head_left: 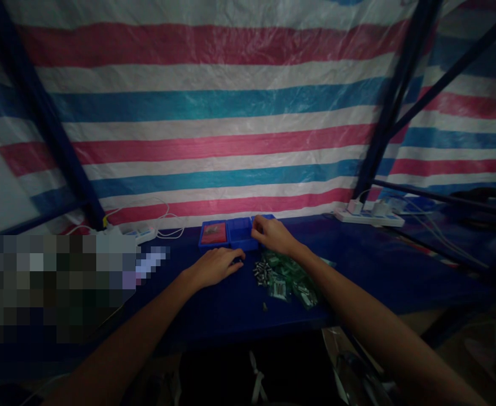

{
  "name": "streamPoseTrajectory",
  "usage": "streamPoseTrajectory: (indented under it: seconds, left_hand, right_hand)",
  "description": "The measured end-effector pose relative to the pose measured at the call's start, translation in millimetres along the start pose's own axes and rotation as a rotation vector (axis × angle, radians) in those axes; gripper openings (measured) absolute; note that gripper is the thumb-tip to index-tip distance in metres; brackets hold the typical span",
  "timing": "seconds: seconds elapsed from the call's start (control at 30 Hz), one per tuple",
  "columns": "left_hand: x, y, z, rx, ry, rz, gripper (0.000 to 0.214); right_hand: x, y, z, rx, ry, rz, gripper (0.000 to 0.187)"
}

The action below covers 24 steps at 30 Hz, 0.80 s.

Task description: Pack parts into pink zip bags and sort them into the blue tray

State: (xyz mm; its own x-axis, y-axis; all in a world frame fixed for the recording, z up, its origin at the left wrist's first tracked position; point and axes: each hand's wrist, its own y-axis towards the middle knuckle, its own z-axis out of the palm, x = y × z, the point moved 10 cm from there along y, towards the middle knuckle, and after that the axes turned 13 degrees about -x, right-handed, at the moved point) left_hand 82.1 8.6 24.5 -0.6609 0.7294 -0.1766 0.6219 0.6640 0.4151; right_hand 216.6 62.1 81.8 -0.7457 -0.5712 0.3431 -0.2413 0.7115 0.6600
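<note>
My left hand (215,265) lies palm down on the dark blue table (358,265), fingers curled over something small and dark that I cannot make out. My right hand (273,234) reaches forward to the blue plastic trays (239,232), its fingers bent at the edge of the rightmost tray; what they hold, if anything, is hidden. One tray holds a reddish item (214,232). Just in front of my right wrist lies a pile of small metal parts (263,273) and green transparent bags (292,279).
A striped red, white and blue tarp hangs behind the table. White power strips with plugs and cables sit at the back left (144,232) and back right (368,216). Dark blue metal frame bars (383,124) rise on both sides. A blurred patch covers the left.
</note>
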Motion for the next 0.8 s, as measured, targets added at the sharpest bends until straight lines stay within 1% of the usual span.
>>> streamPoseTrajectory:
  seconds: [0.13, 0.3, 0.47, 0.8]
  left_hand:
    - [-0.4, 0.7, 1.6, -0.011, -0.046, 0.004, 0.022]
    - [-0.6, 1.6, -2.1, -0.006, -0.027, -0.02, 0.016]
    - [-3.9, 1.7, -5.5, -0.017, -0.033, 0.0, 0.012]
    - [-1.2, 2.2, -4.1, -0.034, -0.088, 0.017, 0.01]
  right_hand:
    - [0.1, 0.0, 0.5, 0.004, -0.009, -0.001, 0.011]
    - [0.8, -0.1, -0.8, -0.003, -0.009, 0.0, 0.008]
    - [0.0, -0.4, 0.5, -0.01, 0.01, -0.008, 0.007]
    - [-2.7, 1.7, -0.1, -0.049, 0.074, -0.01, 0.006]
